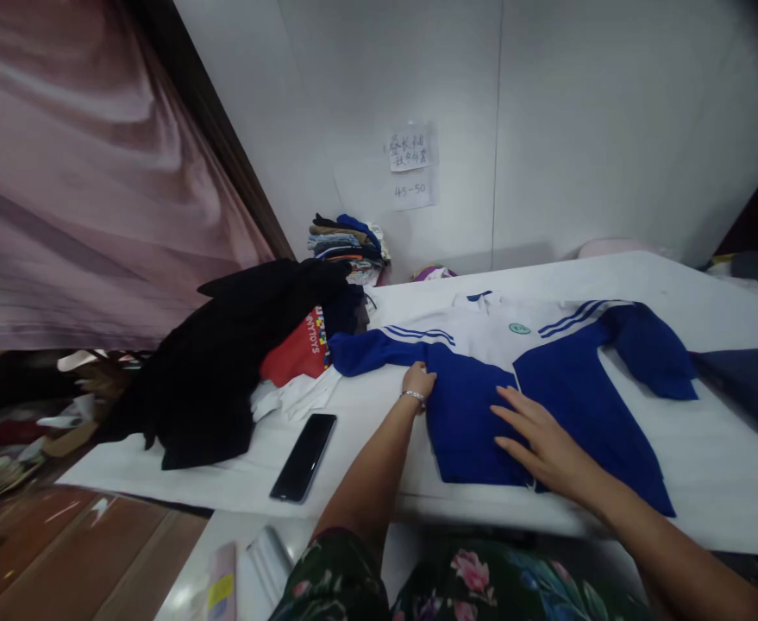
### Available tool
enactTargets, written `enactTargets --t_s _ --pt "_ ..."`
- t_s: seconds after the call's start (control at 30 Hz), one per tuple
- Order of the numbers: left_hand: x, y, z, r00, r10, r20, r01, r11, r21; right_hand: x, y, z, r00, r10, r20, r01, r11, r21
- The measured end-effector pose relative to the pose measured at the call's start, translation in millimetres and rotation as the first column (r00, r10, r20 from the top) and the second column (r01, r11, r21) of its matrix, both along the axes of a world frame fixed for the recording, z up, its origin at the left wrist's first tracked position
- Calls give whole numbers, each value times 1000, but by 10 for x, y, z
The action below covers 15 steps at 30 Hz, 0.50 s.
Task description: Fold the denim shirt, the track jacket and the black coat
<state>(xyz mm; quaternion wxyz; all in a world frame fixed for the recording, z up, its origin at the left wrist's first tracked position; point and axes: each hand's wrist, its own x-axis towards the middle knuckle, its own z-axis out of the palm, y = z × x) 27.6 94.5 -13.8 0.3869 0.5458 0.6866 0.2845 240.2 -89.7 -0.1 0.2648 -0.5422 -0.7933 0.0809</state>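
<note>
Left hand (418, 379): fingers curled in, thumb uppermost, grasping the side edge of the jacket (479, 410) just below the sleeve on the left of the view; beaded-looking bracelet (413, 396) around the wrist. Right hand (540, 438): open, palm down, fingers parted and reaching across the lower front near the centre opening; nothing gripped; whether pressing on the cloth or just above, impossible to tell.

Jacket: laid flat, front upward, on the white table (360, 418), hem toward the near edge, collar toward the wall (547, 103). White yoke above deep blue body panels; smooth, matte cloth with slight creasing. Paired dark-blue stripes along each shoulder; small green oval badge (519, 329) on the white chest. Both sleeves spread outward, the one on the right of the view bent downward toward its cuff.

Left of the jacket: black garment (223, 362), limp and heaped, partly over a red cloth (293, 354) with multicoloured trim; crumpled white cloth (297, 397) beneath; flat rectangular phone (303, 457), glossy and dark-screened, near the left forearm. Behind: layered stack of folded clothes (346, 243). At the right edge: dark garment (750, 388), beside the blue sleeve. Far left: draped pink curtain (94, 172), softly folded.
</note>
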Motion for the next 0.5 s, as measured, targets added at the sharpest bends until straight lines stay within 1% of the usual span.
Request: enactTargets --t_s 0.03,0.1,0.17,0.23,0.3,0.4,0.5 --pt "-1 8 -13 1000 8 17 -8 1000 -3 -92 61 -31 998 40 40 -38 998 -57" --pt "-56 14 -32 997 34 68 -32 999 -28 -216 138 -123 988 93 120 -70 981 -183" --pt "-174 30 -33 988 83 134 -75 995 -64 -272 159 -221 979 114 169 -68 965 -252" --pt "-328 77 -11 965 156 210 -138 985 -101 -283 148 -287 977 109 184 -58 963 -264" --pt "-479 157 28 925 239 294 -209 969 -130 -278 131 -304 977 108 182 -57 962 -268" --pt "-632 319 81 852 330 406 -287 944 -164 -280 120 -257 979 112 170 -58 954 -294" --pt "-680 504 110 807 382 451 -334 924 -185 -294 125 -177 983 114 142 -63 944 -324"
